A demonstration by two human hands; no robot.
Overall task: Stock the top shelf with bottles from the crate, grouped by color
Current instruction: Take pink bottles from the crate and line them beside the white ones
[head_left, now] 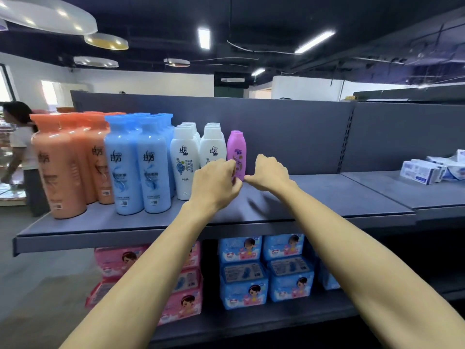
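Observation:
The top shelf [327, 195] carries bottles grouped by colour: orange bottles [63, 170] at the left, then blue bottles [141, 165], white bottles [185, 159] and a pink-purple bottle [236, 149] at the right end of the row. My left hand [216, 183] hovers over the shelf just in front of the pink-purple bottle's base, fingers curled, hiding the lower part of a white bottle. My right hand [270, 172] is just right of that bottle, fingers curled in, thumb pointing left. Neither hand holds anything. The crate is out of view.
Bare shelf stretches to the right of the pink-purple bottle. White and blue boxes [422, 171] lie on the neighbouring shelf section at far right. Pink packs [183, 303] and blue packs [266, 270] fill the lower shelf. A person [22, 152] stands at far left.

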